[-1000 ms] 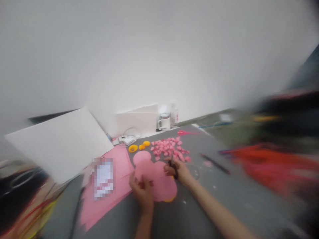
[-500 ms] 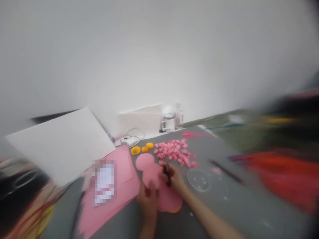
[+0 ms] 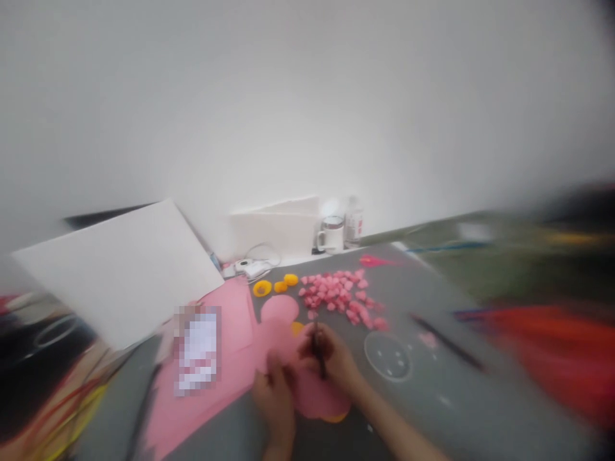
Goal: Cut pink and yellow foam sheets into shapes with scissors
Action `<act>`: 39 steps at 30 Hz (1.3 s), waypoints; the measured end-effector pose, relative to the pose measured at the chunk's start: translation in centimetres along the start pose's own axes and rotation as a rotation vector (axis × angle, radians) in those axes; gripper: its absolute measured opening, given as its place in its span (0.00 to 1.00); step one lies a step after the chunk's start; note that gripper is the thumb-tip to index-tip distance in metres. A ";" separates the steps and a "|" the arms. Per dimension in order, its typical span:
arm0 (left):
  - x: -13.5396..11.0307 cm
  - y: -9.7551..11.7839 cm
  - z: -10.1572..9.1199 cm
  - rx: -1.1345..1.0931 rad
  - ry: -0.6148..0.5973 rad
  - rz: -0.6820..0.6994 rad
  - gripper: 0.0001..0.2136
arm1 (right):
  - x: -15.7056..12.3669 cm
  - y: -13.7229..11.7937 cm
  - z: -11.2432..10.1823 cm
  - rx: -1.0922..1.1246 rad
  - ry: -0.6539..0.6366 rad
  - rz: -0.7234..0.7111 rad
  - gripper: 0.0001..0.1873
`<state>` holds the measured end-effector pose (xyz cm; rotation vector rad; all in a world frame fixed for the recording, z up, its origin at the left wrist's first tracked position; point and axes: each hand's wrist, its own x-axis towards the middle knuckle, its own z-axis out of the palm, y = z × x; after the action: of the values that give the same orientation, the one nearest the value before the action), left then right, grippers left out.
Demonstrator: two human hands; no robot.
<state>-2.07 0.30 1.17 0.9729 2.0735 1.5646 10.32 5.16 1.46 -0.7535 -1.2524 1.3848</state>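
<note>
A pink paper cutout (image 3: 283, 339) with rounded lobes lies on the grey table (image 3: 432, 410), over a yellow shape whose edges peek out. My left hand (image 3: 275, 397) presses on the cutout's near edge with bent fingers. My right hand (image 3: 327, 358) is closed on a thin dark pen-like tool (image 3: 318, 352), its tip on the pink cutout. The picture is blurred, so finer finger detail is lost.
A heap of small pink pieces (image 3: 341, 294) and yellow circles (image 3: 275, 286) lie beyond the cutout. Pink sheets (image 3: 225, 358) and a white board (image 3: 120, 275) sit left. A mug (image 3: 331, 234), a bottle (image 3: 354, 223), a round clear disc (image 3: 388, 355), a dark pen (image 3: 446, 351) and red material (image 3: 552, 358) are right.
The view has shifted, so the table contents sit further right and lower. My right hand with the dark tool has moved nearer along the cutout, and the clear disc has come into sight.
</note>
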 end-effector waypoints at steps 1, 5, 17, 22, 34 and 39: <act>-0.1 0.4 0.0 -0.022 0.010 -0.010 0.25 | 0.0 0.0 -0.1 0.003 -0.014 -0.009 0.17; -0.6 2.9 0.1 -0.115 -0.038 -0.069 0.23 | 0.2 0.2 -1.0 -0.006 -0.014 0.063 0.18; 0.4 1.8 2.1 -0.226 -0.016 -0.076 0.26 | 0.5 -0.3 -1.7 -0.028 -0.101 0.044 0.26; 0.5 2.2 1.3 -0.260 -0.014 -0.165 0.25 | 0.0 -1.5 -1.2 -0.041 -0.254 0.062 0.19; -0.2 2.9 0.9 -0.162 -0.089 -0.133 0.25 | -0.8 1.2 -0.2 -0.191 -0.191 -0.017 0.10; -0.5 3.1 0.8 -0.130 -0.119 -0.168 0.27 | -1.1 1.7 0.1 -0.094 -0.206 0.008 0.15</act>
<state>-0.27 0.97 3.76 0.8040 1.8940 1.4972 9.99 4.25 -0.32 -0.6933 -1.4852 1.4461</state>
